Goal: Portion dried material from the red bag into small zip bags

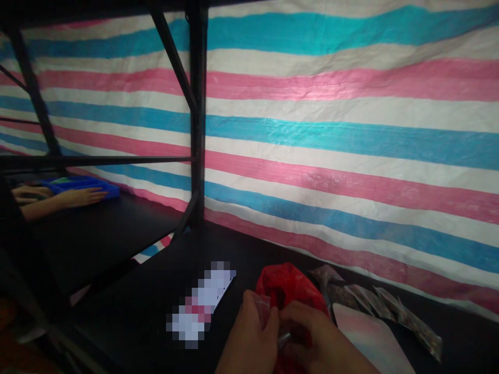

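1. Well, the left hand (247, 337) and right hand (322, 337) sit close together, fingers curled, both holding a small clear plastic packet (264, 311).
2. The packet is held just in front of a crumpled red plastic bag (290, 283), and the hands overlap the bag.
3. To the right of the hands, patterned foil sachets (374, 304) lie just beside a pale pink-and-blue card (368, 337) on the black shelf (132, 311).
4. To their left lies a pixelated packet (197, 304), too blurred to identify.
5. Beyond a black metal upright (198, 104), a co-worker's hands (80, 196) rest on a blue tray (78, 183), in front of a striped tarpaulin (312, 130).
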`<state>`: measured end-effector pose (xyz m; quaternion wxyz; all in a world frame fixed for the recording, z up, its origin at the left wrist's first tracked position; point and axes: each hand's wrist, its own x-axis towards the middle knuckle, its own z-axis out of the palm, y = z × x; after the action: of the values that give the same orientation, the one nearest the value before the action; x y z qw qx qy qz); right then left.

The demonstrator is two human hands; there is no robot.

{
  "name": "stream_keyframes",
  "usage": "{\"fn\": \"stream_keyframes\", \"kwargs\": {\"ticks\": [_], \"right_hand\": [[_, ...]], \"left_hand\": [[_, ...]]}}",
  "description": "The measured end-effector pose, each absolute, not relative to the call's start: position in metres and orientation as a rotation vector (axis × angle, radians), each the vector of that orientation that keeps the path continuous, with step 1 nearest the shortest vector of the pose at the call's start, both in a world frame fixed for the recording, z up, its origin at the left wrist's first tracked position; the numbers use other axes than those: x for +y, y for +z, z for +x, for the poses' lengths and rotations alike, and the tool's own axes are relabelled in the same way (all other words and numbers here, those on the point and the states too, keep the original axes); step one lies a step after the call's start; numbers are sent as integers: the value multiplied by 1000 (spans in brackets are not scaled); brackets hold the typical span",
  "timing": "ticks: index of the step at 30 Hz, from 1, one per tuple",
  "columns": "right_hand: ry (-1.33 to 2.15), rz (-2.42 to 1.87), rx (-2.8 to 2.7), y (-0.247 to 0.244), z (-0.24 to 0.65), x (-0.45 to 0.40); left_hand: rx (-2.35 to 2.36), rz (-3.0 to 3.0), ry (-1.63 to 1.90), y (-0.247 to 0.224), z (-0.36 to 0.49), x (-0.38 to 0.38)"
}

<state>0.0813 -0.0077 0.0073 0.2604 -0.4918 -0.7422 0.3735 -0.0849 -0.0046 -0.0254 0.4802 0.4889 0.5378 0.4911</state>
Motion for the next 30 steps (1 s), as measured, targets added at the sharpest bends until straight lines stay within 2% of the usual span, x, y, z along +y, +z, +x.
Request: {"fn": "stream_keyframes", "kwargs": {"ticks": [2,5,10,18,25,30], "right_hand": [[1000,-1391,-1965,8,87,-6],[765,-1521,-1937,6,99,1],[393,-1631,-1961,0,112,16],[527,-1598,-1874,-11,108,24],[611,-1660,-1827,-7,103,13],[498,-1852,-1774,-11,96,13]], "left_hand": [[1427,1211,1112,-22,-83,-3],[1462,1284,1053,-17,-81,-3],[1362,1270,1183,-14,-70,-1],[1155,1169,1369,-24,-60,25],[1193,1067,1463,-33,-58,35],[1190,1060,1471,-37,-55,35]]}}
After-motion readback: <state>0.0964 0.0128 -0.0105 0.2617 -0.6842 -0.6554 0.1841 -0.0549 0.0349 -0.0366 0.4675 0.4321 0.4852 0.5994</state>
